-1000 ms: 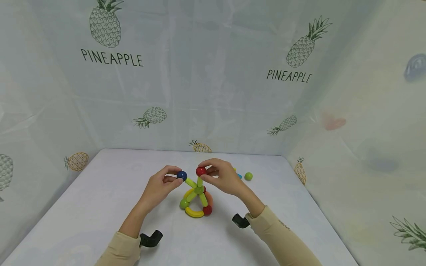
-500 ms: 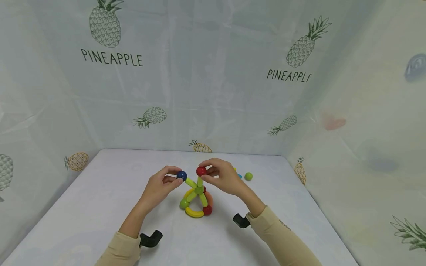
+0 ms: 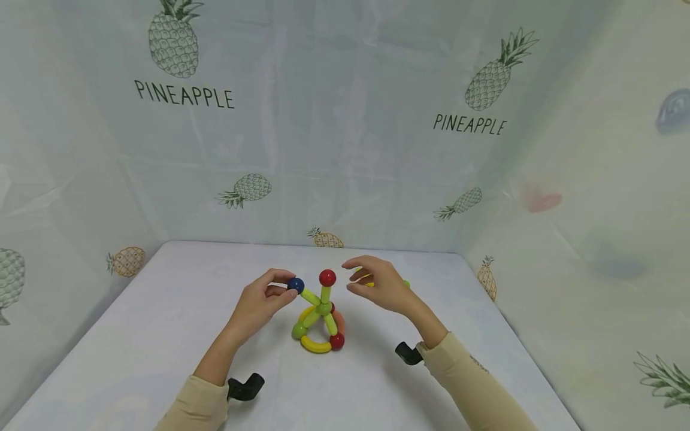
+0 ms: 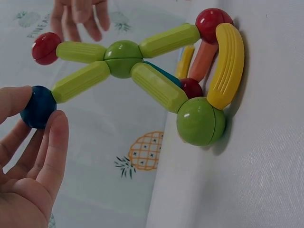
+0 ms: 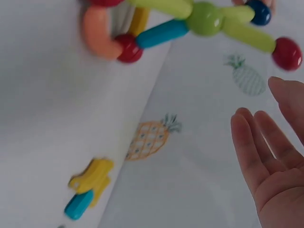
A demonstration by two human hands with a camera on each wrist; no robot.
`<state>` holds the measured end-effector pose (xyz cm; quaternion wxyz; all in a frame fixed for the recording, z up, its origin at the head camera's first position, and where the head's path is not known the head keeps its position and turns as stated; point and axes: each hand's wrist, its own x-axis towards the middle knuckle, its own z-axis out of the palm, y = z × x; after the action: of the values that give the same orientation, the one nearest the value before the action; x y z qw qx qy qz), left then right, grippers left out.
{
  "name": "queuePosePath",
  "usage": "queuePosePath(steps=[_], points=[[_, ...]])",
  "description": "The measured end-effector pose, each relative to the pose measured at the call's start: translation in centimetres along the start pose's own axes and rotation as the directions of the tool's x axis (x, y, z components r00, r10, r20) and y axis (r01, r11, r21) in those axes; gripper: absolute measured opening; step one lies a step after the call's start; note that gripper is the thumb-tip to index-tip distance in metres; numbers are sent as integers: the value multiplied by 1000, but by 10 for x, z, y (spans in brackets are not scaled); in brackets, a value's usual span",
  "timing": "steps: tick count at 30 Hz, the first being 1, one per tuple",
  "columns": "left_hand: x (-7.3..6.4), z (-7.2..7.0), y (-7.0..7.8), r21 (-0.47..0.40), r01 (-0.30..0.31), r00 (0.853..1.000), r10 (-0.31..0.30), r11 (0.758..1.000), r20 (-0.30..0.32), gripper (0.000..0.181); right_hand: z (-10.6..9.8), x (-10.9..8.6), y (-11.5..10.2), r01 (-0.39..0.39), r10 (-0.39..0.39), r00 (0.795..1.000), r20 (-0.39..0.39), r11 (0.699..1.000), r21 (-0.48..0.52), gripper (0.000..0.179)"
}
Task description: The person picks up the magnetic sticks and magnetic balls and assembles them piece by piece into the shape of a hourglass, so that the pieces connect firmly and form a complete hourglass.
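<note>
A toy built of balls and sticks stands mid-table. Its base is a ring of curved pieces, one of them a yellow curved stick (image 4: 227,66), joined by balls such as a green ball (image 4: 199,121). Slanting sticks rise from the ring to a green centre ball (image 4: 124,59), and two more green sticks reach up from there. One ends in a blue ball (image 4: 39,111), which my left hand (image 3: 261,302) pinches between thumb and fingers. The other bears a red ball (image 3: 327,278). Just right of that, my right hand (image 3: 385,288) hovers with nothing in it, fingers apart.
Behind the right hand lie loose pieces: a yellow piece (image 5: 95,175), a blue stick (image 5: 79,204) and a green ball (image 3: 406,284), mostly hidden in the head view. A pineapple-print sheet (image 3: 345,149) hangs at the table's back edge.
My right hand has let go of the red ball and moved off to the right. The red ball stays on its stick. My left hand keeps its hold on the blue ball.
</note>
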<state>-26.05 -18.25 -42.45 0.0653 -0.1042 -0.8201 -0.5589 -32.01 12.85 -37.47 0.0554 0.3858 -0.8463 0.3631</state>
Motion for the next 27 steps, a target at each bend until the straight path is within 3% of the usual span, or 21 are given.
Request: queuePosePath(steps=[9,18,27], points=[[-1,-1,-1,1,3,1000,-3,1000,-3,38,-12,-9,51,-110,111,994,13,992,-60,38],[-1,1,-2,1,5,1000,-5,1000,-5,38,-4,-9,97,-237,244,968,62,965,-113,37],[0,1,-1,1,-5,1000,5,1000,-6,37,5,-5,114,-294,310,948,65,938,-183,34]])
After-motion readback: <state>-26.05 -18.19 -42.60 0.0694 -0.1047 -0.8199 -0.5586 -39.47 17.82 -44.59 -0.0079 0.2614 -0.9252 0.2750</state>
